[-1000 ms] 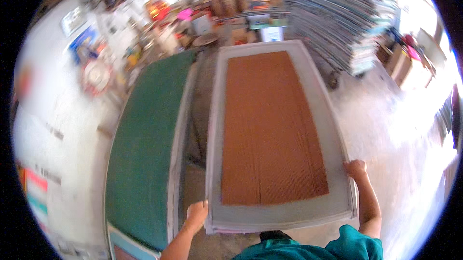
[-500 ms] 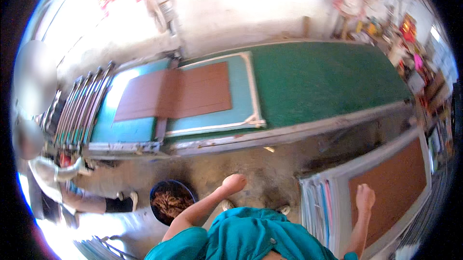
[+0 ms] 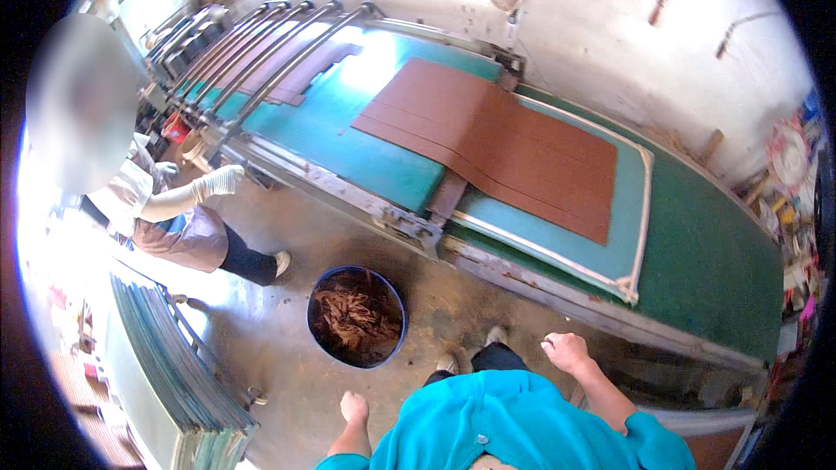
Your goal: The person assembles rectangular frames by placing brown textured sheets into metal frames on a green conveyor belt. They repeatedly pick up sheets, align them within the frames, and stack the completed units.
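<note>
My left hand hangs low with its fingers curled in, over the floor below the round bin. Nothing shows in it. My right hand is raised in front of me in a loose fist, near the front edge of the long green table. A small pale spot shows at its fingertips, and I see no object there. Across the table, a brown sheet lies partly on a white-edged light-blue board and partly on a teal belt. Neither hand touches the sheet or the table.
Brown scraps fill part of the bin. At left a co-worker with a white glove stands by the belt and its metal rollers. Stacked boards stand at lower left. A framed board with a brown sheet is at lower right.
My view has swung left, bringing the rollers, co-worker and stacked boards further in. My right hand has left the framed board's area and come forward; my left hand has dropped back.
</note>
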Motion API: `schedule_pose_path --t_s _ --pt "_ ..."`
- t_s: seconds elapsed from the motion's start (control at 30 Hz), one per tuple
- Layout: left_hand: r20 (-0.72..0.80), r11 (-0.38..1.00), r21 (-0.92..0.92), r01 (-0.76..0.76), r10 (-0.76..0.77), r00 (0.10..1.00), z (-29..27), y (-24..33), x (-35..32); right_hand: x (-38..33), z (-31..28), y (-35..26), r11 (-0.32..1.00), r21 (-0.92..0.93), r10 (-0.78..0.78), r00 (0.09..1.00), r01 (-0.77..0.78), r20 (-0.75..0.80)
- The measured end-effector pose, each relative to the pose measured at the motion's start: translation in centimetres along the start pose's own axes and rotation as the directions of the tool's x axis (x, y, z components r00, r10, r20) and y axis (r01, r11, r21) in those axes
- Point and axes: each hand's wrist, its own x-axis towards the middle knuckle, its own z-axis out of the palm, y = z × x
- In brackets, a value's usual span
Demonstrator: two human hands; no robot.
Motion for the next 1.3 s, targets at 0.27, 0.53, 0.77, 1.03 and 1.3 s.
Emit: schedule_pose_path --t_s 0.27,0.53,0.77,1.03,1.3 --pt "-0.187 0.857 -0.414 0.307 -0.41 0.893 3.4 5.5 -1.1 16.4 -2.5 -3.2 0.947 -0.167 -0.238 0.949 0.274 0.205" --pt "-0.161 0.534 -0.843 0.064 -0.364 0.917 -2.5 16.4 2.2 27.5 -4.3 -10.7 0.913 0.075 -0.407 0.878 0.402 0.253" --pt "-0.114 0.512 -0.856 0.07 -0.319 0.941 -2.4 16.1 1.7 29.3 -4.9 -14.3 0.885 0.0 -0.447 0.847 0.467 0.289" --pt "0.243 0.267 -0.787 0.556 -0.694 0.677 2.9 2.6 -3.9 24.8 -1.7 -18.9 0.878 0.038 -0.46 0.819 0.478 0.343" --pt "0.484 -0.11 -0.808 0.579 -0.685 0.544 2.9 -2.2 -2.4 20.5 2.6 -15.1 0.926 -0.03 -0.354 0.894 0.376 0.273"
